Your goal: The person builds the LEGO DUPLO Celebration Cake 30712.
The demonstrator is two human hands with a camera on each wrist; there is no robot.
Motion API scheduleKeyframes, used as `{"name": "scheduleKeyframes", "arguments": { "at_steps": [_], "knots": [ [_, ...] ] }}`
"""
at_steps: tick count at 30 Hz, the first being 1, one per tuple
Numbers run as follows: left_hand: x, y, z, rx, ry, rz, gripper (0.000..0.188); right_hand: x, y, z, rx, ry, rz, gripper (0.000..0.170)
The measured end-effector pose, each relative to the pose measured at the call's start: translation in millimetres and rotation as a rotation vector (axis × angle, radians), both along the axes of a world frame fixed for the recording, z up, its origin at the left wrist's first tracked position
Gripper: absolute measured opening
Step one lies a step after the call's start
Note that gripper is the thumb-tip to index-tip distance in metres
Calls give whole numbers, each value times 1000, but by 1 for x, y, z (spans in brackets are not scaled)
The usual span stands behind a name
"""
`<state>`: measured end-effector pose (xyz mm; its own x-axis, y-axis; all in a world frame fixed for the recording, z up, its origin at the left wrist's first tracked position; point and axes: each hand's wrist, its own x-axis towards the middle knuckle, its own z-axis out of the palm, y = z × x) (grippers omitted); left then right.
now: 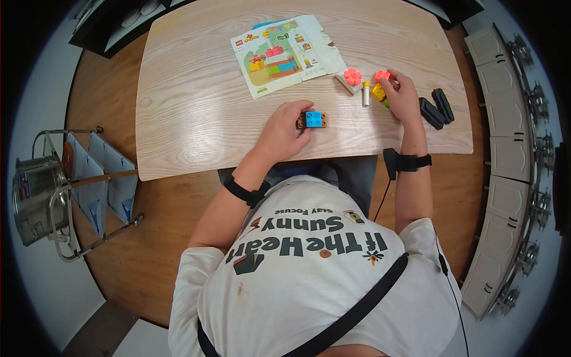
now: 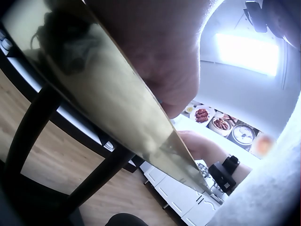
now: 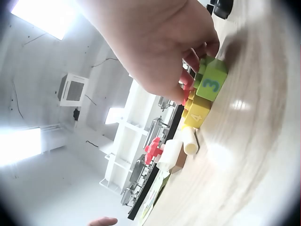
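Note:
My left hand (image 1: 287, 132) grips the left end of a brown toy building brick (image 1: 324, 121) with a blue brick (image 1: 314, 119) on top, near the table's front edge. In the left wrist view the table edge hides most of this hand's work. My right hand (image 1: 404, 100) pinches a coral-pink brick (image 1: 380, 75) between thumb and fingers. Close beside those fingers are a yellow brick (image 3: 197, 113) marked 4 and a green brick (image 3: 214, 81) marked 3. To their left stand a white candle-like piece with a yellow top (image 1: 366, 95) and a pink flower piece (image 1: 353, 77) on a white-and-brown block.
A picture instruction booklet (image 1: 279, 59) lies behind the bricks, spread on the wooden table (image 1: 196, 113). Two black objects (image 1: 437, 110) lie right of my right hand. A metal rack (image 1: 98, 184) stands left of the table, and white cabinets (image 1: 502, 154) run along the right.

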<state>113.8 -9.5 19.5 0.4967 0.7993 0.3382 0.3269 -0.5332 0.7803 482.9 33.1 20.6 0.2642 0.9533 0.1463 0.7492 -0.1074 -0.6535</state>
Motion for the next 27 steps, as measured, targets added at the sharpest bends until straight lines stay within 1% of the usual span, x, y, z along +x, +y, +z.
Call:
{"name": "scheduleKeyframes", "arguments": {
  "at_steps": [4, 7, 10, 13, 15, 17, 20, 23, 26, 27],
  "knots": [
    [0, -2, -2, -2, 18, 2, 58, -2, -10, 4, -27, 23, -14, 51],
    [0, 0, 0, 3, 24, -7, 59, -1, -14, 4, 20, -25, -34, 48],
    [0, -2, 1, -15, 30, -12, 58, -18, -27, 29, 161, -15, -32, 43],
    [0, 2, 0, 0, 3, -7, 59, -65, -45, 70, 198, 180, 88, 36],
    [1, 3, -4, 21, -19, -1, 60, -97, -58, 79, 140, 242, 367, 35],
    [2, 3, -5, -4, -20, 17, 63, -127, -67, 74, 54, 265, 565, 36],
    [1, 4, -9, 16, -1, 40, 66, -153, -66, 34, 51, 333, 664, 40],
    [1, 1, -6, 14, 21, 54, 67, -160, -65, 19, 167, 143, 638, 41],
    [2, 2, -7, 17, 17, 54, 65, -155, -68, 15, 167, 207, 584, 41],
    [2, 3, -8, 27, 9, 48, 65, -153, -70, 13, 132, 224, 595, 40]
  ]
}}
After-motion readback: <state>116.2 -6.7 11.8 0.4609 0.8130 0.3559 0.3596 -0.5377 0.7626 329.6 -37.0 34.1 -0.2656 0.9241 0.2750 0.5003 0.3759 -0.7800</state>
